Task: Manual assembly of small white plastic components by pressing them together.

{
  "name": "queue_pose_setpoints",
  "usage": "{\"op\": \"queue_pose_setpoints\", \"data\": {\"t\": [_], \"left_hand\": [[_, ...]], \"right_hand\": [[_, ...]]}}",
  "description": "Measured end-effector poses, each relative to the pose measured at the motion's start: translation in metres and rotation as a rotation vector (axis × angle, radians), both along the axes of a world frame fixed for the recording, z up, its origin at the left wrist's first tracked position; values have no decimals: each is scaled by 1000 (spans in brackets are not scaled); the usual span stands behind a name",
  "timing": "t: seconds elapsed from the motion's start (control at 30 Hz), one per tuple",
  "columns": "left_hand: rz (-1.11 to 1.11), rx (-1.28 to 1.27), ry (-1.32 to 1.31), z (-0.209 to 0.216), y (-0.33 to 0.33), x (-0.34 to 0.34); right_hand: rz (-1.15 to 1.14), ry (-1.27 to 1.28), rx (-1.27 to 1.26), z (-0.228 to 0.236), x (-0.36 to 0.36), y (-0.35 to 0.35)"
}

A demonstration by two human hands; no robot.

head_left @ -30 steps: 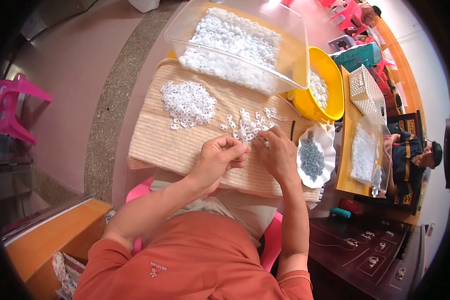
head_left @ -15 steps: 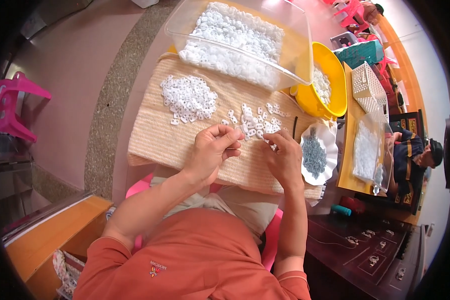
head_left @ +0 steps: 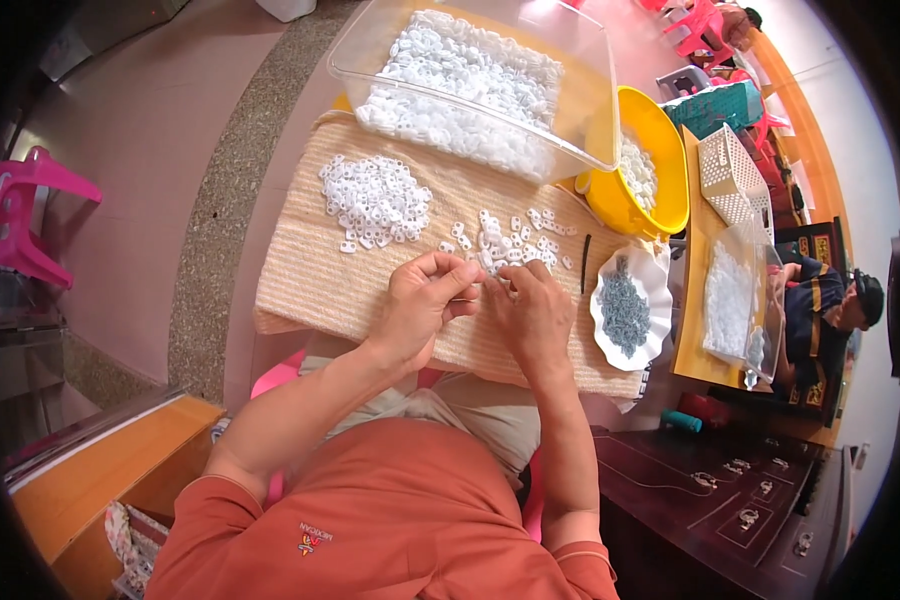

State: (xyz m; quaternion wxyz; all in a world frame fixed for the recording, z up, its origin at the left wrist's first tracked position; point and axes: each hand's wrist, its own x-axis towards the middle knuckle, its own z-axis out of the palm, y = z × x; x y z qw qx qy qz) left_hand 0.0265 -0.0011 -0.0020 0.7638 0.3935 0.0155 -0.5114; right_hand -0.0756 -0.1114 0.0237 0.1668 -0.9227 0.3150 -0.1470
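On the woven tan mat [head_left: 300, 285] across the person's lap, both hands meet at the near edge of a loose scatter of small white plastic pieces [head_left: 510, 240]. That scatter stretches roughly left to right across the mat, its long axis running toward the white scalloped dish [head_left: 660, 285] of grey bits; the single pieces are too small to tell which way each one points. The left hand [head_left: 422, 305] is curled, thumb and fingertips pinched together at a white piece — whether it truly grips it cannot be told. The right hand [head_left: 532, 312] lies knuckles up, fingers bent down onto the scattered pieces, its grasp hidden beneath the palm. Both forearms rise from the lower edge and converge, the left bare arm slanting in from the left, the right coming nearly straight up. A denser heap of white pieces [head_left: 375, 200] sits further left on the mat, and beyond it a clear plastic tub [head_left: 595, 100] — also full of white pieces — beside a yellow bowl [head_left: 670, 180].
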Motion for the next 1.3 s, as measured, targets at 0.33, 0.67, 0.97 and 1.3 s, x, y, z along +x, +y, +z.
{"op": "queue_pose_setpoints", "data": {"t": [0.33,0.67,0.97,1.3], "left_hand": [[6,10,7,2,1,-1],[-2,10,-361,5,-7,-9],[-156,-16,-323,-1,-4,-11],[-140,-103,-225,5,2,-17]], "right_hand": [[105,1,-32,-3,1,0],[104,-233,711,-1,-20,-9],[130,-398,581,-11,-28,1],[202,-519,645,-4,-34,9]]}}
